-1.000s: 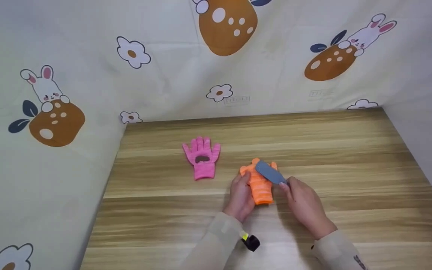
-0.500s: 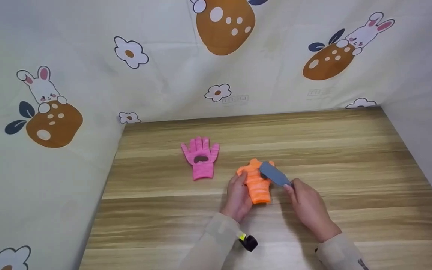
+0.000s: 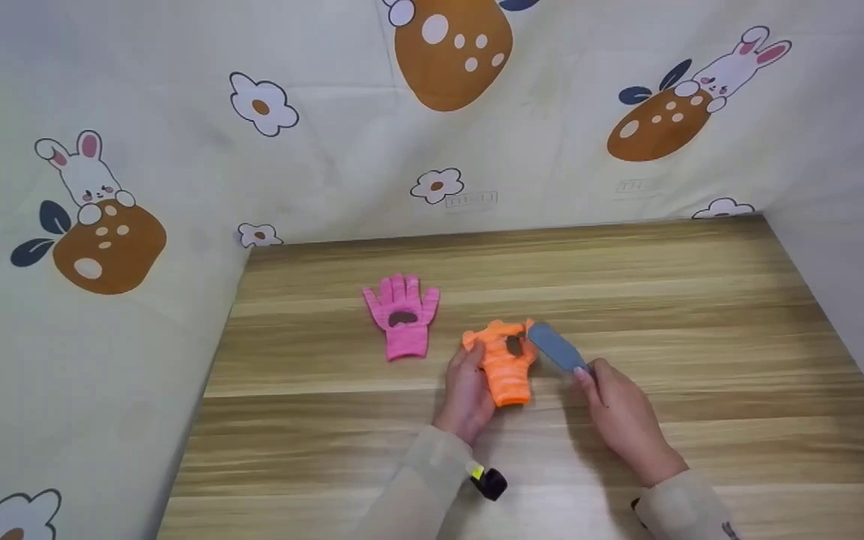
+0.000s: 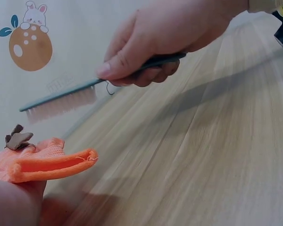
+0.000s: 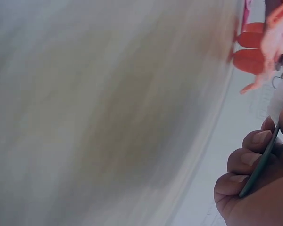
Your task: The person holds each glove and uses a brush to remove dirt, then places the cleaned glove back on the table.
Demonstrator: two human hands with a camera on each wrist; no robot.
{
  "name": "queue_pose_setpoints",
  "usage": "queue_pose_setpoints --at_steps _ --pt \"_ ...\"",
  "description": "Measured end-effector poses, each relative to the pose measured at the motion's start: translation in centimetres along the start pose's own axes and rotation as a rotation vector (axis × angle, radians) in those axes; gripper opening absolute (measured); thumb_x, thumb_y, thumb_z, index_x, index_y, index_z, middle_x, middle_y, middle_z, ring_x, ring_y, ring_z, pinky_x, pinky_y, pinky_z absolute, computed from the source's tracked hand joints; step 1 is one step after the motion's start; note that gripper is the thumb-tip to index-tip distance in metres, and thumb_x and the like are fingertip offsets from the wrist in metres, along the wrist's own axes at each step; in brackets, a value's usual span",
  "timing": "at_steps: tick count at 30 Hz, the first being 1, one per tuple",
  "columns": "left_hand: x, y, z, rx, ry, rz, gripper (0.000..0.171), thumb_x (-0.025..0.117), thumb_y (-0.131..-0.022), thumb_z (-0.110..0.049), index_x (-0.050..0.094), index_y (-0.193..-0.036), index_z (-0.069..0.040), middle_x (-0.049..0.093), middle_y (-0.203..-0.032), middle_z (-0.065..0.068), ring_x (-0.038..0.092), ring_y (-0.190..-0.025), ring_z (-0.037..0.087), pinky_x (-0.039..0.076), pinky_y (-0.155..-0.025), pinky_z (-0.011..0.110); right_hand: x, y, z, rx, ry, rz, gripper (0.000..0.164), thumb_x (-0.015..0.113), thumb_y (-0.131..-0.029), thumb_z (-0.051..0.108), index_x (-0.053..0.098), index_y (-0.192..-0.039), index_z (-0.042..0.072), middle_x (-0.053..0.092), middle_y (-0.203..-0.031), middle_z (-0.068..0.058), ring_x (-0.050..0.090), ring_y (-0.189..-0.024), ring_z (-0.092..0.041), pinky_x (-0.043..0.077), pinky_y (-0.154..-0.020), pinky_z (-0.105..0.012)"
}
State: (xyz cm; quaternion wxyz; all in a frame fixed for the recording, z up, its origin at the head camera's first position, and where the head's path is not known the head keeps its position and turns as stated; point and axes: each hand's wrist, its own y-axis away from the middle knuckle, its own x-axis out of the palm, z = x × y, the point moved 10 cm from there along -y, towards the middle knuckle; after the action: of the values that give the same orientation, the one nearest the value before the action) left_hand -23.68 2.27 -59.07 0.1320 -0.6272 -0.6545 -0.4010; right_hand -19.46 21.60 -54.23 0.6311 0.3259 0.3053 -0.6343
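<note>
My left hand (image 3: 468, 394) grips a brown-marked orange glove (image 3: 507, 375), right hand (image 3: 621, 416) a brush (image 3: 556, 347); ten o'clock's brown-marked pink glove (image 3: 406, 343) looks unfinished too.

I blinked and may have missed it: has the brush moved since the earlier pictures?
Yes: in the head view, the brush has shifted to the right, farther from the pink glove lying on the table.

From the left hand (image 3: 467, 391), back-left passage is obstructed by the pink glove (image 3: 407, 341); the desk (image 3: 691, 292) is unobstructed at back right.
</note>
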Motion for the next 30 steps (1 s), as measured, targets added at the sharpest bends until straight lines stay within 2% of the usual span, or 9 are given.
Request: queue_pose_setpoints --at_steps 3,5,9,12,19,25,30 --pt "0.3 0.1 0.3 -0.007 -0.019 0.012 0.045 0.036 -0.11 -0.019 0.037 -0.149 0.004 0.059 -0.139 0.02 0.064 -0.118 0.023 0.054 -0.103 0.041 0.2 -0.1 1.2 0.003 -0.027 0.007 0.03 0.047 -0.107 0.034 0.058 -0.103 0.006 0.051 -0.078 -0.003 0.047 -0.071 -0.018 0.038 -0.064 -0.03" --pt "0.8 0.3 0.6 -0.013 -0.029 0.046 0.045 0.035 -0.11 -0.018 0.035 -0.151 0.002 0.055 -0.144 0.021 0.062 -0.124 0.025 0.051 -0.106 0.043 0.4 -0.3 2.2 -0.011 -0.033 0.008 0.029 0.049 -0.107 0.034 0.058 -0.102 0.007 0.051 -0.077 -0.003 0.047 -0.069 -0.018 0.038 -0.063 -0.03" --pt "1.5 0.8 1.1 -0.017 -0.046 0.095 0.045 0.037 -0.111 -0.021 0.035 -0.151 -0.001 0.054 -0.147 0.019 0.06 -0.127 0.026 0.051 -0.107 0.043 0.8 -0.5 4.2 -0.056 -0.014 0.003 0.027 0.05 -0.107 0.034 0.057 -0.098 0.01 0.05 -0.076 -0.001 0.045 -0.068 -0.017 0.037 -0.063 -0.03" --pt "1.6 1.0 1.3 -0.031 -0.046 0.103 0.045 0.039 -0.11 -0.024 0.037 -0.15 -0.003 0.054 -0.147 0.018 0.061 -0.127 0.025 0.052 -0.106 0.042 1.2 -0.5 4.9 -0.077 0.02 0.009 0.026 0.05 -0.107 0.034 0.056 -0.096 0.01 0.047 -0.074 -0.001 0.044 -0.067 -0.017 0.037 -0.062 -0.03" --pt "1.0 1.0 1.3 -0.085 -0.015 0.071 0.045 0.04 -0.11 -0.026 0.04 -0.149 -0.003 0.056 -0.147 0.017 0.06 -0.13 0.028 0.052 -0.106 0.044 1.8 -0.4 3.7 -0.061 0.066 0.032 0.023 0.053 -0.106 0.031 0.057 -0.098 0.009 0.046 -0.073 -0.001 0.043 -0.066 -0.017 0.035 -0.061 -0.03" --pt "1.1 0.9 1.0 -0.077 0.006 0.091 0.045 0.033 -0.111 -0.021 0.036 -0.15 0.001 0.055 -0.146 0.019 0.06 -0.129 0.029 0.052 -0.106 0.045 1.4 -0.3 2.8 -0.073 0.101 0.01 0.023 0.055 -0.105 0.031 0.057 -0.096 0.009 0.045 -0.071 0.0 0.043 -0.064 -0.016 0.035 -0.059 -0.028" --pt "1.1 0.8 0.8 -0.057 -0.006 0.08 0.046 0.034 -0.111 -0.021 0.036 -0.149 0.004 0.058 -0.143 0.02 0.061 -0.127 0.028 0.051 -0.106 0.044 1.2 -0.2 1.9 -0.048 0.099 0.029 0.025 0.053 -0.105 0.032 0.056 -0.095 0.01 0.045 -0.072 0.0 0.042 -0.064 -0.016 0.033 -0.058 -0.028"
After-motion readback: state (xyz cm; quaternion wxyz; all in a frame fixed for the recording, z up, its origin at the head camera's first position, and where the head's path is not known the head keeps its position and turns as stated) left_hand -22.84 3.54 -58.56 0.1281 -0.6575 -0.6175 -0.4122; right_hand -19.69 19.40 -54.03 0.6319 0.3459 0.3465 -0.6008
